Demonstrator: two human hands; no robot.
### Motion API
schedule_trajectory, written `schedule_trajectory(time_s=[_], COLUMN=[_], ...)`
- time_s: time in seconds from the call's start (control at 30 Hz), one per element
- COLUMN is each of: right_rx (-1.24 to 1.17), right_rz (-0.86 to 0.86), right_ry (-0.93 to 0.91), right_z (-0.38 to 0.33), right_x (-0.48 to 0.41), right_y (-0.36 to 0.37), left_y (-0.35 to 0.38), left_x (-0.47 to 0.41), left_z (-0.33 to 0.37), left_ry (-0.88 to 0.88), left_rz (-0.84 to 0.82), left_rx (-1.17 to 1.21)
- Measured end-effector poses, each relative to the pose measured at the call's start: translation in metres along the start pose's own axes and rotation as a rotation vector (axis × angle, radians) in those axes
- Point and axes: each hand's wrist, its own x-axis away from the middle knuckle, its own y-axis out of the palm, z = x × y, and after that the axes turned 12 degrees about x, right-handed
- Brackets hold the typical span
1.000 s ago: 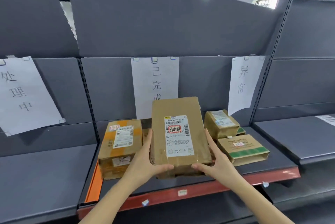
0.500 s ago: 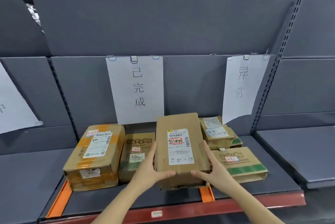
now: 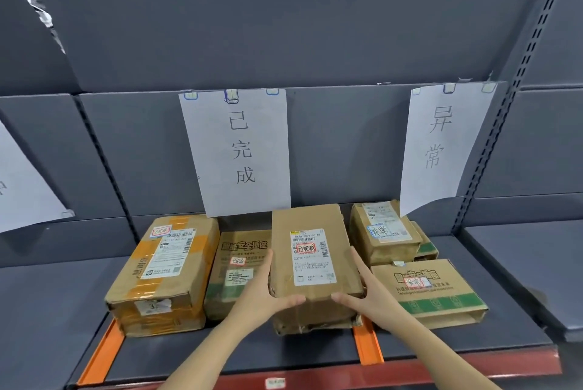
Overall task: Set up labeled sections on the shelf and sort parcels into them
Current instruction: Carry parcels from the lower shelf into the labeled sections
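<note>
Parcel (image 3: 312, 266), creased brown cardboard, held by hands (image 3: 258, 298) (image 3: 375, 298).

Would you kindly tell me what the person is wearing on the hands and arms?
Nothing that shows. The left hand and right hand are ungloved, with no ring, watch or bracelet in view. Both forearms are bare, with no sleeves.

The grey shelf (image 3: 145, 355) bears a row of brown parcels (image 3: 157, 276) and two orange dividers (image 3: 367, 345).

Left sign (image 3: 25, 191) cropped by edge; green-striped box (image 3: 425, 244) mostly hidden.
</note>
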Motion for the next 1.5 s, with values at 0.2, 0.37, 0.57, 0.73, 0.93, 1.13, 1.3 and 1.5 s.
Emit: schedule_trajectory(time_s=[0.2,0.37,0.57,0.73,0.93,1.13,1.3,1.5], right_rx=[-0.061,-0.091,-0.125,-0.121,-0.069,0.007,0.105,0.196], right_rz=[-0.031,-0.081,-0.106,-0.111,-0.086,-0.050,0.031,0.158], right_ry=[0.016,-0.019,-0.012,0.037,0.066,0.079,0.061,0.012], right_z=[0.007,0.003,0.005,0.012,0.010,0.006,-0.004,-0.029], right_x=[-0.013,-0.024,-0.032,-0.032,-0.035,-0.032,-0.027,-0.009], right_y=[0.003,0.010,0.016,0.022,0.019,0.019,0.018,0.016], left_y=[-0.004,-0.013,-0.017,-0.017,-0.016,-0.014,-0.013,-0.017], left_x=[-0.010,-0.013,-0.019,-0.026,-0.027,-0.027,-0.024,-0.015], left_z=[-0.002,-0.007,-0.020,-0.021,-0.025,-0.025,-0.019,-0.004], left_ry=[-0.021,-0.030,-0.075,-0.107,-0.100,-0.099,-0.070,0.069], left_rz=[0.019,0.023,0.031,0.026,0.022,0.032,0.041,0.023], left_rx=[-0.027,-0.049,-0.070,-0.134,-0.151,-0.176,-0.270,-0.373])
